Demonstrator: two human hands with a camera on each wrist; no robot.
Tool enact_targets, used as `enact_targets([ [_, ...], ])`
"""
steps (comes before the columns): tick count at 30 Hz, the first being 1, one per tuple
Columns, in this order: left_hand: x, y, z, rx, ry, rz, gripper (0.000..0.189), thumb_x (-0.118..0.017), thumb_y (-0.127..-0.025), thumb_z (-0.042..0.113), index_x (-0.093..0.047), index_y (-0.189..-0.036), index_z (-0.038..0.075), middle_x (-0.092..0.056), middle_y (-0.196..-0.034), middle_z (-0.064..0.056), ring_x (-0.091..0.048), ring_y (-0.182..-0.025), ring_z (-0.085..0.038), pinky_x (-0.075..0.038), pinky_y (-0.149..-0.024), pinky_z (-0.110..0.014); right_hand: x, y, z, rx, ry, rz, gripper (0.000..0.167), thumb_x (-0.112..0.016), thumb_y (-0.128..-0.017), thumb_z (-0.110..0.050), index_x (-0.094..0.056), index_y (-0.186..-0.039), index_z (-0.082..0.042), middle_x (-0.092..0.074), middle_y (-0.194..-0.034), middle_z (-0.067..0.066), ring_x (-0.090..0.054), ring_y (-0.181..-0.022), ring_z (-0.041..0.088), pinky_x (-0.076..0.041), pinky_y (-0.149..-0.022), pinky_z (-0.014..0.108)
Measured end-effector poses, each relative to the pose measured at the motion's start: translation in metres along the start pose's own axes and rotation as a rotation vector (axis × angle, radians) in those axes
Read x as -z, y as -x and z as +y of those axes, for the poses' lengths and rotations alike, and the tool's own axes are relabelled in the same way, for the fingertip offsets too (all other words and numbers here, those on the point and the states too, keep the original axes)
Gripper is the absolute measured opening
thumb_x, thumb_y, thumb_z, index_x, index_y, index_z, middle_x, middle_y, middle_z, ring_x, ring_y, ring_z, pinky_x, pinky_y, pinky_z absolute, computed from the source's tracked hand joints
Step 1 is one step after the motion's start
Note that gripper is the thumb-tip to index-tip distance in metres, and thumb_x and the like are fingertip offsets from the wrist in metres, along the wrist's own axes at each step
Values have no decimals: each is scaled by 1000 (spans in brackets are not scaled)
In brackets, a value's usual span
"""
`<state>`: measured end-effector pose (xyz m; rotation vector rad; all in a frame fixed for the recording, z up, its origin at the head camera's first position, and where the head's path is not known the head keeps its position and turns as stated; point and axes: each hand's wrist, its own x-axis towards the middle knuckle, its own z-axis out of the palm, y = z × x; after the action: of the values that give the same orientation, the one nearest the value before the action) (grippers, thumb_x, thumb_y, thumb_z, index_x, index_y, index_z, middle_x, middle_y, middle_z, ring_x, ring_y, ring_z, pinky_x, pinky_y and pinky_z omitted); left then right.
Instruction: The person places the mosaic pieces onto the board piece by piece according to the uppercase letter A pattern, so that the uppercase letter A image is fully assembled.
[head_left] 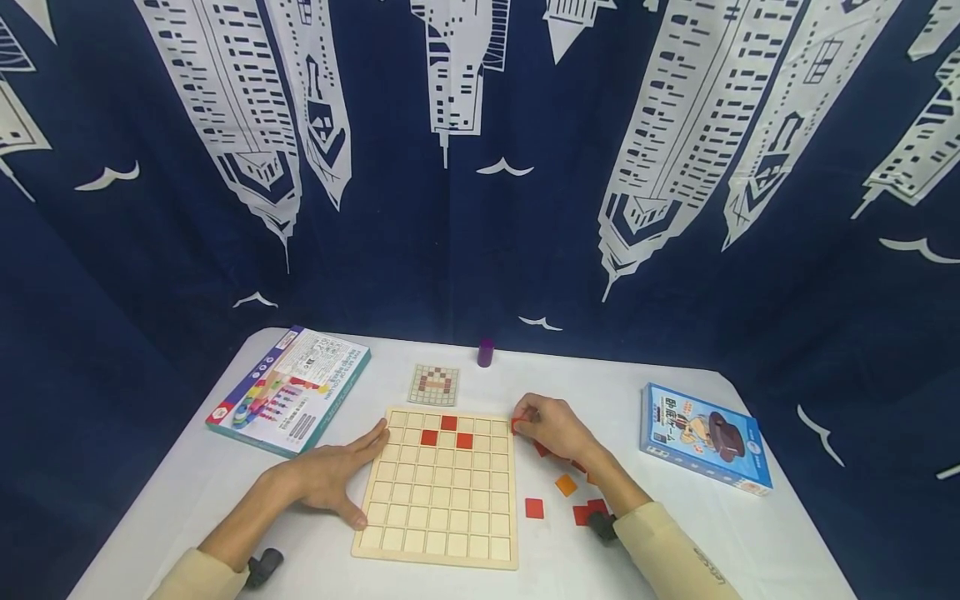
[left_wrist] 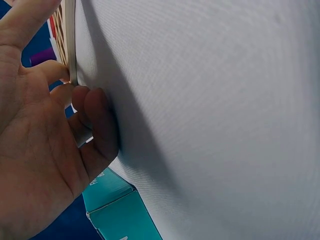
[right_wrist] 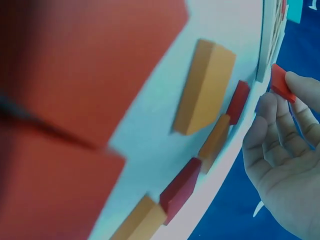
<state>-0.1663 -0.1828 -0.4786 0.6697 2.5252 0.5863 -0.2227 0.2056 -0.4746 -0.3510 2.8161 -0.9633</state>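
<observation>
A wooden grid board (head_left: 435,497) lies on the table. Three red square tiles sit in its upper cells, one (head_left: 448,423) in the top row and two just below it to either side. My left hand (head_left: 327,477) rests along the board's left edge, thumb low and fingers spread toward the upper corner. Beside the upper right corner, my right hand (head_left: 558,427) pinches a red tile (right_wrist: 281,84) between thumb and fingers. Loose red tiles (head_left: 534,508) and orange tiles (head_left: 566,485) lie right of the board, partly hidden under the right forearm.
Behind the board lies a small pattern card (head_left: 433,385), with a purple cylinder (head_left: 485,353) to its right. A teal-edged game box (head_left: 300,392) lies at the left and a blue game box (head_left: 705,437) at the right. A dark city-print cloth (head_left: 450,250) hangs behind the white table.
</observation>
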Motion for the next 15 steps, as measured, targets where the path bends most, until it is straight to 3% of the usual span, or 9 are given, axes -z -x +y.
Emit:
enact_targets([
  [8,0,0,1,14,3,-5,135,-91,-55,56,-19,-162,16,-2,-170,0,-32,-148,-38,-35,-115,-56,-6,0,-12,71,-98,-15,9,-74,-91,-16,-67,-95,-19,-64,-80,-6,-55,-62,12,-47,-53,27],
  [15,0,0,2,11,4,-4,135,-92,-55,55,-19,-162,16,-1,-171,0,-32,-148,-37,-34,-115,-55,-15,-3,-25,116,-123,-28,8,-75,-91,-15,-68,-94,-19,-65,-81,-7,-60,-75,11,-51,-70,26],
])
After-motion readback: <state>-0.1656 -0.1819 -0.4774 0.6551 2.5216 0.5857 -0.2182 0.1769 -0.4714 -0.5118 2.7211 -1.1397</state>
